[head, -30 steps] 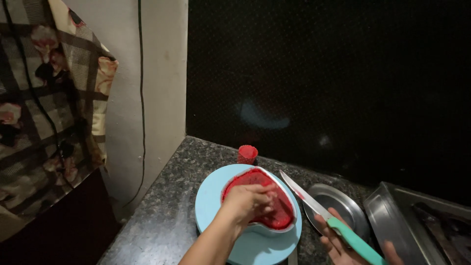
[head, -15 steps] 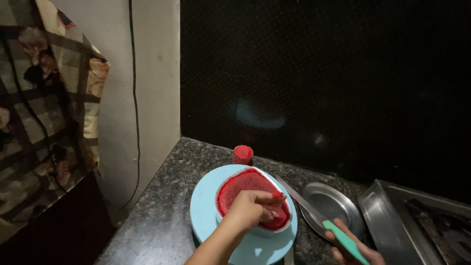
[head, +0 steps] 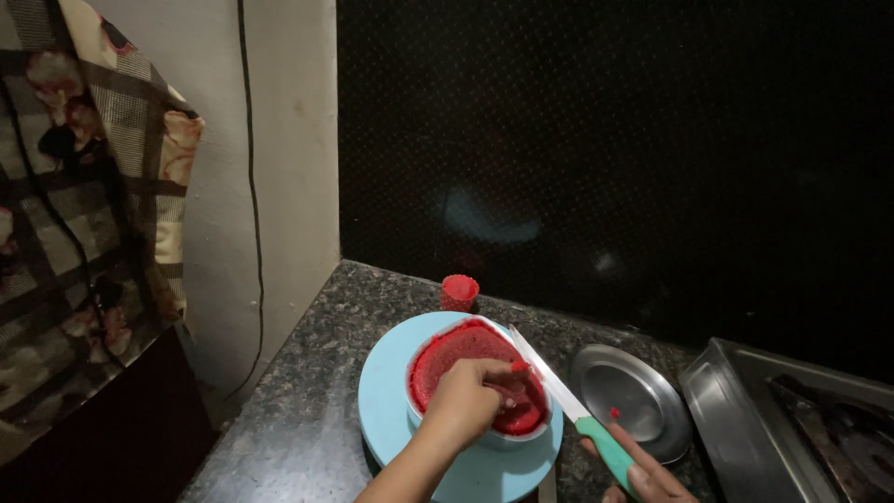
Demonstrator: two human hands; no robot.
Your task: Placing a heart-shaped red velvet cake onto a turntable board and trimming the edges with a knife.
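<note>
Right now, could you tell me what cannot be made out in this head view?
- Right hand: cut off by the bottom edge, so its grip on the green-handled knife is only partly shown.
- Red cake: near side hidden by the left hand.
- Steel tray: contents too dark, cut by the right edge.

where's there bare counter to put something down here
Bare granite counter lies between the wall and the blue turntable. It is crowded to the right: the left hand on the red cake, knife, steel plate, steel tray.
</note>
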